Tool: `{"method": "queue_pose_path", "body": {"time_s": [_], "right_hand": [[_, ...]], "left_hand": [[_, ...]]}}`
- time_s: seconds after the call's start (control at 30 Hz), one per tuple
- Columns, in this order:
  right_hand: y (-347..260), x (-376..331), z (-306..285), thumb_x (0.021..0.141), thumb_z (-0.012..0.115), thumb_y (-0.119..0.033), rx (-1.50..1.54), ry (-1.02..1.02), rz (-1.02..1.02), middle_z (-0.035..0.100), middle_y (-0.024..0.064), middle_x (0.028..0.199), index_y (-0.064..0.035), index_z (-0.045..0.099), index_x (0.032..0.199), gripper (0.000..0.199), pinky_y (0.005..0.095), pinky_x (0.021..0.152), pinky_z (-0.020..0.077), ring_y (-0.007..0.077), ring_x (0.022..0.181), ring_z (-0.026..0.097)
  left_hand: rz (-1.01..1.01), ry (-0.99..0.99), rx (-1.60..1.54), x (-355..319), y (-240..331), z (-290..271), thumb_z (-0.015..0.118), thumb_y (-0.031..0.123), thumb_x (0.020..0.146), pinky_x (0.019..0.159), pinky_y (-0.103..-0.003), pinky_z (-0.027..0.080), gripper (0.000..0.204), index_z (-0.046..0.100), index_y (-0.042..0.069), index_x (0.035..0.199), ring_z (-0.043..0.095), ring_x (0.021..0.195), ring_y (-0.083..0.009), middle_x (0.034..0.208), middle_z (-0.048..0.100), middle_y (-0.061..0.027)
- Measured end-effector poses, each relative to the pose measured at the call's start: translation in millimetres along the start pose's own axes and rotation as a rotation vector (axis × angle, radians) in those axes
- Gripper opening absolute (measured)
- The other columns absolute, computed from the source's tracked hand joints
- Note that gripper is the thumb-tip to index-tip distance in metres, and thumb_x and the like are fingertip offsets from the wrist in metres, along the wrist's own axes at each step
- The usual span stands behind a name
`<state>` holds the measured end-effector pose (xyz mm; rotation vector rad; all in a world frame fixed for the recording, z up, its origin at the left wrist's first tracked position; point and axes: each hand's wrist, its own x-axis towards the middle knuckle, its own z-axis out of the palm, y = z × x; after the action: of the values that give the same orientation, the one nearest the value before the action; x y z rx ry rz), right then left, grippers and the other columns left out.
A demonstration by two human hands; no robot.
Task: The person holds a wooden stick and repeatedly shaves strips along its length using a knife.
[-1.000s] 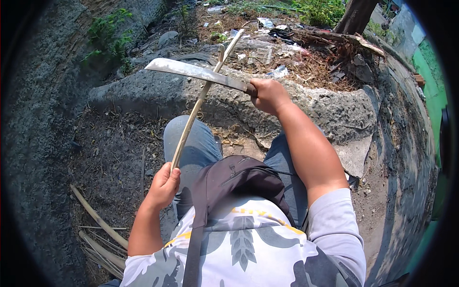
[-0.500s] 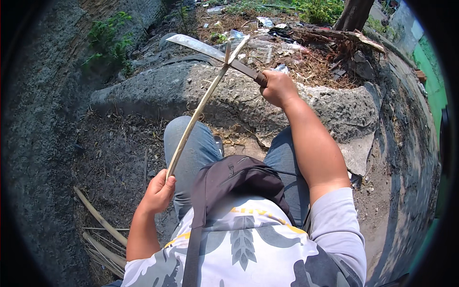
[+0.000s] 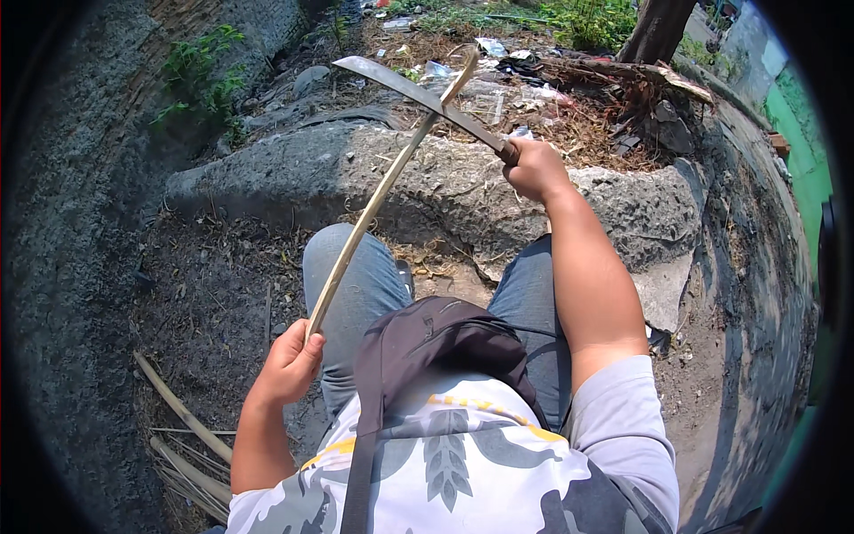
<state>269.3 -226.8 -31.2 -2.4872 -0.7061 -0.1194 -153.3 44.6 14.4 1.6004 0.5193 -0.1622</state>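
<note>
Fingers of your left hand (image 3: 289, 363) are wrapping tight around the lower end of the stick (image 3: 382, 191), which is slanting up over your left knee and across the slab (image 3: 623, 209). Your right hand (image 3: 536, 167) is gripping the blade (image 3: 418, 92) by its handle above the slab, its edge crossing the stick near the top.

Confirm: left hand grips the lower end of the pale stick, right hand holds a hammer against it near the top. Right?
Not quite. The right hand holds a long machete-like blade, not a hammer; the head view shows its flat metal edge crossing the stick near the top. The rest stands: the left hand grips the stick's lower end.
</note>
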Motion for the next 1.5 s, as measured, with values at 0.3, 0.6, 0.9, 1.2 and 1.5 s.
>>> {"method": "queue_pose_path", "body": {"time_s": [0.3,0.6,0.9,1.2,1.5], "right_hand": [[-34.9,-15.7,12.5,0.087,0.067,-0.020,-0.049,-0.021,-0.202,0.072,0.0184,0.088,-0.0123,0.067,0.095,0.011,0.0520,0.075,0.0566,0.0415,0.085,0.071],[-38.3,-10.8,7.0,0.080,0.072,-0.018,-0.165,0.032,-0.444,0.072,0.0114,0.083,-0.0130,0.063,0.090,0.014,0.0474,0.075,0.0570,0.0348,0.084,0.072],[-29.0,-6.9,7.1,0.088,0.062,-0.021,-0.096,-0.109,0.116,0.075,0.0185,0.104,-0.0134,0.069,0.106,0.021,0.0525,0.085,0.0569,0.0406,0.098,0.071],[-51.3,-16.4,18.7,0.077,0.074,-0.015,-0.190,-0.095,-0.585,0.068,0.0104,0.077,-0.0143,0.060,0.085,0.017,0.0503,0.070,0.0558,0.0369,0.079,0.070],[-21.3,-1.2,10.3,0.084,0.063,-0.017,-0.105,-0.152,0.229,0.075,0.0197,0.109,-0.0132,0.071,0.112,0.030,0.0501,0.090,0.0570,0.0396,0.104,0.071]], "left_hand": [[0.020,-0.001,-0.120,5.9,-10.3,4.4,0.055,0.033,0.111,0.049,-0.023,0.036,0.026,0.053,0.009,0.102,0.042,0.055,-0.0044,0.068,0.046,0.0060],[0.026,-0.002,0.035,1.2,-20.0,-4.8,0.055,0.033,0.111,0.051,-0.024,0.036,0.027,0.054,0.008,0.099,0.042,0.058,-0.0040,0.070,0.049,0.0062],[0.037,0.035,0.134,-2.7,-31.7,-3.3,0.057,0.033,0.110,0.052,-0.026,0.037,0.029,0.054,0.008,0.095,0.042,0.060,-0.0041,0.071,0.050,0.0065],[0.015,0.025,0.198,6.4,-8.9,-2.4,0.057,0.034,0.110,0.052,-0.025,0.037,0.029,0.056,0.008,0.097,0.042,0.059,-0.0036,0.070,0.049,0.0070],[-0.031,0.045,0.321,-15.3,-10.6,-11.9,0.058,0.030,0.110,0.055,-0.026,0.039,0.028,0.056,0.006,0.095,0.043,0.063,-0.0044,0.072,0.050,0.0063]]}}
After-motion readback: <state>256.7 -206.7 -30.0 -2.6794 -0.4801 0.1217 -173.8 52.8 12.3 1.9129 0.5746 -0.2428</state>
